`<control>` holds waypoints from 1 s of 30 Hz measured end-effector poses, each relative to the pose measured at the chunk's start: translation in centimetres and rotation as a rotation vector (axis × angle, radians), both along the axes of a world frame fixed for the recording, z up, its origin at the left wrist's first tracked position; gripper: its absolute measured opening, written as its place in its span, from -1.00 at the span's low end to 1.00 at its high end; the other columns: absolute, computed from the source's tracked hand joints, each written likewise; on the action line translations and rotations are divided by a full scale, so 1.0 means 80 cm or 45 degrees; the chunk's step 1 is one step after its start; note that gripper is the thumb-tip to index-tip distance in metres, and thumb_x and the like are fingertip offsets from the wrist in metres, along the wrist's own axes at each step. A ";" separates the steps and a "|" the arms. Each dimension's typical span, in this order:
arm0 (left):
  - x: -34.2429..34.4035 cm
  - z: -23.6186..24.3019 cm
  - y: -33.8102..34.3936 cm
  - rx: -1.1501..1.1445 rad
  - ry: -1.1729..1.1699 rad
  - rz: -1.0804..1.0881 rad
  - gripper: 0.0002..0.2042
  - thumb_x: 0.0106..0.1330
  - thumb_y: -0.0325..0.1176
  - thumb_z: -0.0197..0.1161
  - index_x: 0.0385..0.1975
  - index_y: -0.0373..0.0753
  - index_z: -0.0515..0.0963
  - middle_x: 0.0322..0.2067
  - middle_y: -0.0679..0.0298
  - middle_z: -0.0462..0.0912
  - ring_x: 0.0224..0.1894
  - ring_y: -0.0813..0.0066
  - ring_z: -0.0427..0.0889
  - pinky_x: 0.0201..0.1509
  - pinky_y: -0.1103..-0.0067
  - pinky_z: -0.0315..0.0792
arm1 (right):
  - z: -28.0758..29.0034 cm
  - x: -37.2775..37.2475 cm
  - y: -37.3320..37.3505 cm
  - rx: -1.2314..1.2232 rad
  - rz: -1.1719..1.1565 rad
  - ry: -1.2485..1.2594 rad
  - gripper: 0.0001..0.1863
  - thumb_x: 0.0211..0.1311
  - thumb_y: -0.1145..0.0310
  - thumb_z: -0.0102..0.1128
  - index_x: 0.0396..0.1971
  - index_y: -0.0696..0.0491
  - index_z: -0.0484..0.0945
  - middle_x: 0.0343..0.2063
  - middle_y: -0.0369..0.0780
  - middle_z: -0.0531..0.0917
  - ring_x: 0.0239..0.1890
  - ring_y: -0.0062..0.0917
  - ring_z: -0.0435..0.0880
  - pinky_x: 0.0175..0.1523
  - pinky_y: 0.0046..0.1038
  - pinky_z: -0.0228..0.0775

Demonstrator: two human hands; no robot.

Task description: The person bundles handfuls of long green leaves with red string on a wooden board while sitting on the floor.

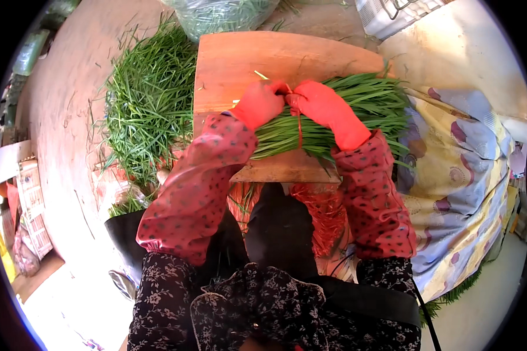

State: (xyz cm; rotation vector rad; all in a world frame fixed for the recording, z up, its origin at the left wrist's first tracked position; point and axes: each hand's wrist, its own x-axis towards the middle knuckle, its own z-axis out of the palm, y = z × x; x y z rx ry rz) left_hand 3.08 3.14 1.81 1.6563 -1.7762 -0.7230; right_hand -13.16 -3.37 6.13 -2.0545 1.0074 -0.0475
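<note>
Red tie (300,131) over the green bundle (382,105), and here are both gloved hands!
Left hand (259,105) meets right hand (331,111), fingers pinched on the tie; the bundle lies crosswise by the wooden counter (246,52)'s near edge, wood stretching behind to the far edge. Left, a heap (149,99) of greens on the floor (70,117); right, a patterned cloth (451,169); beyond, a clear bag (222,14).
</note>
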 end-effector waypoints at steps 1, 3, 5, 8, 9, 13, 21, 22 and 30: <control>0.009 -0.001 -0.001 -0.007 0.000 -0.003 -0.81 0.17 -0.18 0.16 -0.35 -0.12 0.58 -0.51 0.14 0.64 -0.44 0.15 0.62 -0.33 0.39 0.50 | 0.000 0.001 0.002 -0.066 0.025 -0.011 -0.62 0.13 0.06 0.00 -0.61 0.01 0.66 -0.56 -0.08 0.62 -0.40 -0.15 0.60 -0.27 -0.22 0.39; 0.017 0.009 -0.005 0.207 0.585 -0.095 -0.77 0.21 -0.22 0.23 -0.27 -0.23 0.61 -0.40 0.23 0.66 -0.31 0.53 0.59 -0.19 0.59 0.44 | -0.001 0.000 0.004 -0.134 0.044 -0.018 -0.61 0.13 0.05 0.01 -0.63 0.02 0.65 -0.57 -0.08 0.61 -0.40 -0.16 0.60 -0.27 -0.21 0.39; 0.003 0.029 -0.014 0.473 0.582 0.109 -0.74 0.23 -0.22 0.23 -0.28 -0.30 0.60 -0.40 0.27 0.64 -0.28 0.64 0.52 -0.17 0.62 0.41 | -0.004 -0.005 0.005 -0.228 0.036 -0.021 -0.61 0.10 0.03 0.05 -0.66 0.02 0.62 -0.58 -0.09 0.60 -0.42 -0.16 0.59 -0.29 -0.19 0.39; 0.001 0.030 -0.013 0.385 0.542 0.133 -0.76 0.22 -0.22 0.24 -0.35 -0.30 0.61 -0.42 0.28 0.63 -0.37 0.64 0.54 -0.30 0.59 0.42 | -0.005 0.004 0.026 -0.528 -0.148 -0.085 -0.70 0.04 0.11 0.13 -0.63 0.03 0.61 -0.57 -0.12 0.60 -0.43 -0.17 0.57 -0.29 -0.20 0.39; -0.002 0.041 -0.013 0.386 0.281 0.194 -0.77 0.22 -0.22 0.23 -0.38 -0.29 0.61 -0.46 0.29 0.63 -0.44 0.63 0.53 -0.38 0.56 0.41 | 0.000 0.008 0.032 -0.529 -0.154 -0.084 -0.70 0.04 0.11 0.13 -0.63 0.03 0.61 -0.57 -0.12 0.60 -0.43 -0.17 0.57 -0.29 -0.20 0.39; -0.005 0.035 -0.012 -0.516 -0.729 -0.022 -0.78 0.22 -0.22 0.22 -0.46 -0.26 0.59 -0.56 0.30 0.59 -0.60 0.64 0.45 -0.55 0.51 0.35 | -0.003 0.017 0.043 -0.906 -0.473 -0.326 -0.80 -0.05 0.23 0.24 -0.55 0.07 0.61 -0.53 -0.12 0.62 -0.40 -0.19 0.57 -0.25 -0.23 0.39; 0.003 0.099 0.022 -0.096 0.347 0.458 -0.55 0.12 -0.06 0.31 -0.18 -0.33 0.51 -0.27 0.03 0.62 -0.31 0.19 0.64 -0.26 0.47 0.51 | -0.009 0.013 0.040 -0.236 -0.573 -0.440 -0.81 0.00 0.28 0.25 -0.48 0.10 0.61 -0.50 -0.11 0.61 -0.39 -0.20 0.58 -0.25 -0.30 0.39; 0.000 0.084 0.028 -0.175 -0.028 0.214 -0.42 0.03 -0.01 0.36 -0.07 -0.33 0.44 -0.16 -0.02 0.56 -0.19 0.15 0.60 -0.14 0.43 0.48 | -0.014 0.012 0.040 -0.191 -0.589 -0.562 -0.82 0.03 0.29 0.23 -0.48 0.10 0.61 -0.50 -0.11 0.61 -0.41 -0.21 0.57 -0.26 -0.32 0.39; -0.010 0.044 0.032 0.047 -0.741 -0.210 -0.10 -0.27 0.14 0.44 -0.03 -0.41 0.24 -0.12 -0.07 0.47 -0.12 -0.02 0.53 -0.08 0.25 0.43 | 0.030 -0.006 0.116 -0.305 -0.305 -0.867 -0.88 -0.01 0.39 0.26 -0.51 0.12 0.57 -0.51 -0.20 0.55 -0.39 -0.27 0.56 -0.24 -0.33 0.38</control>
